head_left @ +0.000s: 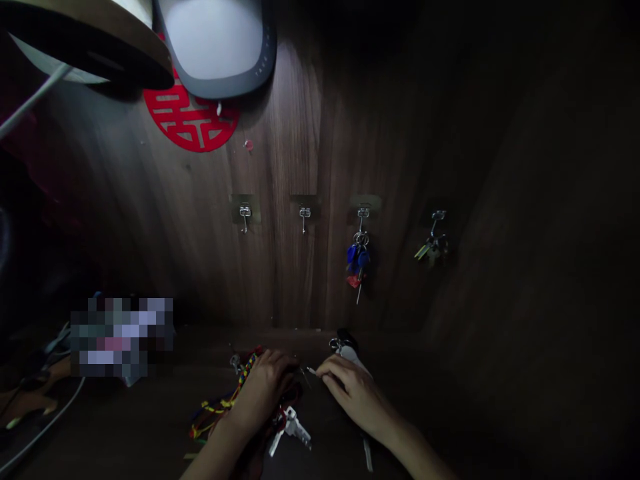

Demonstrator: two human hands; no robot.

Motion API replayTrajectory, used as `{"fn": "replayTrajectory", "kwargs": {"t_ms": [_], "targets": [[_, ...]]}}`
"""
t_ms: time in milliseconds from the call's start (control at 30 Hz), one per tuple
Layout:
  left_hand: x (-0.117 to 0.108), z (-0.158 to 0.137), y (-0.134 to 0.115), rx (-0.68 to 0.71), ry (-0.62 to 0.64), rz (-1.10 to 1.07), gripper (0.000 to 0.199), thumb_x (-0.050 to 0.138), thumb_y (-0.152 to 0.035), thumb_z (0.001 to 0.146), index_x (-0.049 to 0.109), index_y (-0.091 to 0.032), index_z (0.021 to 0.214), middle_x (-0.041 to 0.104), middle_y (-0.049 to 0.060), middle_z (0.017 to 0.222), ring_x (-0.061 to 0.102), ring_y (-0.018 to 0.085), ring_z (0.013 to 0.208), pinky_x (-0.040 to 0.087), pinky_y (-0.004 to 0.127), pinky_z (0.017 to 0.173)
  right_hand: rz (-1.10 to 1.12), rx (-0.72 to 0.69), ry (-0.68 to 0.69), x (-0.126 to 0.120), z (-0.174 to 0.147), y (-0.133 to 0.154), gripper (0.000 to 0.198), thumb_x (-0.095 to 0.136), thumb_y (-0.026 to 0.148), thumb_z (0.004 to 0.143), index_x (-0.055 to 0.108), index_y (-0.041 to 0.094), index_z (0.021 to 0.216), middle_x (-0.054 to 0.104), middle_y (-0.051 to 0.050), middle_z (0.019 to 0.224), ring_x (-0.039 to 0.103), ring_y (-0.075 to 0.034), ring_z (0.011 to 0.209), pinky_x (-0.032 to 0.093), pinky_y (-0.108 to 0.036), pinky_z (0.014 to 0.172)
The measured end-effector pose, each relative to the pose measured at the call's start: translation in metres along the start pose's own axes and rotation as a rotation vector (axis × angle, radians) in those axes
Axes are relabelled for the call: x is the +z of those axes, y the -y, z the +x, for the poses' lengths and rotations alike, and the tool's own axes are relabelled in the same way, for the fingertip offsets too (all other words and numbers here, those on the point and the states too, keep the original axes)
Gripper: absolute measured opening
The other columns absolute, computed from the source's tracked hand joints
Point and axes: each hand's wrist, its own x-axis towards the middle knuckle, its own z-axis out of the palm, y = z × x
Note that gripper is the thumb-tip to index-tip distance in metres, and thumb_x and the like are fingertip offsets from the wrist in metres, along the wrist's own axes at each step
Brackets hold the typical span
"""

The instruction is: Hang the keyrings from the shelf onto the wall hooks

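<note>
My left hand (267,383) is closed, fingers curled over a bunch of keys; what they pinch is hidden. Silver keys (296,429) hang or lie just below its fingers. A braided multicoloured cord (220,403) with yellow, blue and red strands runs out on its left side. My right hand (355,393) pinches a small silvery metal piece (311,371), too small to name, with thin metal bits in the gap between both hands. Behind my right hand lie a key ring (336,345) and a pale, rounded fob (353,355). Another key (368,455) shows below my right wrist.
On the wood-grain panel are wall hooks: two bare ones (245,217) at left, one holding blue-headed keys (358,259), one holding metal keys (433,250). A red cut-out ornament (193,120) and a grey-white device (217,50) are above. A white cable (47,427) lies left.
</note>
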Motion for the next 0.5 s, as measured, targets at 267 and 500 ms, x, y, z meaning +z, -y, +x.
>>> {"fn": "replayTrajectory", "kwargs": {"t_ms": [267, 500], "targets": [[0.0003, 0.0012, -0.0035, 0.010, -0.014, 0.100, 0.024, 0.039, -0.012, 0.091, 0.062, -0.019, 0.086, 0.063, 0.004, 0.088, 0.054, 0.019, 0.082, 0.041, 0.030, 0.077, -0.016, -0.016, -0.007, 0.0044, 0.0007, -0.0017, 0.020, 0.046, 0.015, 0.087, 0.064, 0.025, 0.087, 0.065, 0.000, 0.087, 0.061, -0.015, 0.084, 0.047, -0.029, 0.080], [-0.0005, -0.0003, -0.0027, -0.019, -0.068, -0.223, 0.024, 0.039, -0.021, 0.092, 0.062, -0.021, 0.087, 0.067, 0.004, 0.088, 0.059, 0.018, 0.084, 0.042, 0.027, 0.077, -0.014, 0.000, -0.011, 0.0046, 0.0004, 0.0031, 0.020, 0.046, 0.014, 0.088, 0.063, 0.025, 0.088, 0.066, 0.000, 0.088, 0.061, -0.015, 0.086, 0.046, -0.030, 0.080]]}}
